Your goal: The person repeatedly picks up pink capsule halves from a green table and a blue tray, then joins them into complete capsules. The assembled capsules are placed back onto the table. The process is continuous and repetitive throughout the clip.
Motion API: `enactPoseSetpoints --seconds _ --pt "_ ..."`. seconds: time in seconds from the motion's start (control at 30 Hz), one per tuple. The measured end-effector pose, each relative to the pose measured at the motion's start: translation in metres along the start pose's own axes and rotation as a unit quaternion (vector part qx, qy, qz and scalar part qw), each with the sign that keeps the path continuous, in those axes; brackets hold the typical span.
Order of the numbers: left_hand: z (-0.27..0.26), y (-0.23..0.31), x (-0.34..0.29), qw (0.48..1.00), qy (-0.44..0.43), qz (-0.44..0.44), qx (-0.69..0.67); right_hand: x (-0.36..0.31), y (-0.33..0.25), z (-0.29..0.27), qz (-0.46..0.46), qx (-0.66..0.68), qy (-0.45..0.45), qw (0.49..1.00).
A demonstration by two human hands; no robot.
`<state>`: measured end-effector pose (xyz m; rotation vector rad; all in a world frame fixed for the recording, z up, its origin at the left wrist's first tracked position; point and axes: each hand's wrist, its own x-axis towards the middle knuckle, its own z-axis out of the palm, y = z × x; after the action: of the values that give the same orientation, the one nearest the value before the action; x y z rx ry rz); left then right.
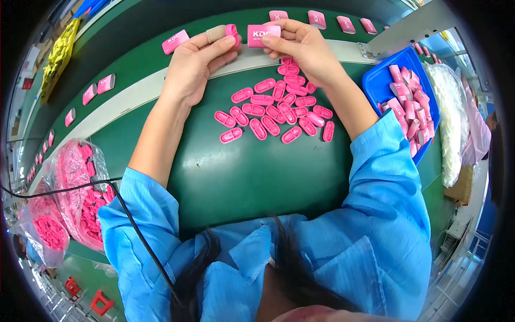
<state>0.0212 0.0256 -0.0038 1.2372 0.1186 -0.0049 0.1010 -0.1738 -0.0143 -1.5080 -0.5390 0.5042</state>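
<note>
Between the thumb and fingers of my left hand (pixel 196 59) is a pink oval plastic cap (pixel 232 32), held on edge. One finger of that hand wears a tan bandage (pixel 215 34). My right hand (pixel 308 48) grips a flat pink printed sleeve (pixel 262 36) by its right end. Cap and sleeve are held close together, with a small gap between them, over the pale rail. Below my hands, many loose pink oval caps (pixel 262 100) lie spread on the green table (pixel 257 177).
A blue bin (pixel 370 80) full of pink pieces stands at the right. Plastic bags of pink caps (pixel 86 198) sit at the left. Beyond the pale rail (pixel 129 88), pink pieces (pixel 316 20) rest along a green belt. A black cable (pixel 134 222) crosses my left arm.
</note>
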Motion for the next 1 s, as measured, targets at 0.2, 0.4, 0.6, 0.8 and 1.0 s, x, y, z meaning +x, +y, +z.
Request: enactPoseSetpoints --seconds 0.2,0.4,0.6,0.8,1.0 --pt "0.017 -0.005 -0.005 0.991 0.033 0.082 0.102 -0.004 0.002 0.014 -0.024 0.034 0.035 0.999" --pt "0.017 -0.003 -0.007 0.967 0.05 0.118 0.22 -0.008 0.0 0.012 -0.058 0.004 0.03 0.998" --pt "0.023 -0.008 -0.013 0.873 0.063 0.247 0.415 -0.011 -0.004 0.01 -0.079 -0.073 0.033 0.994" --pt "0.042 -0.008 -0.028 0.768 0.091 0.283 0.567 -0.023 -0.029 0.041 -0.14 -0.208 0.122 0.96" --pt "0.018 0.0 -0.012 0.776 0.151 0.347 0.505 0.039 -0.01 0.031 -0.122 -0.236 0.04 0.963"
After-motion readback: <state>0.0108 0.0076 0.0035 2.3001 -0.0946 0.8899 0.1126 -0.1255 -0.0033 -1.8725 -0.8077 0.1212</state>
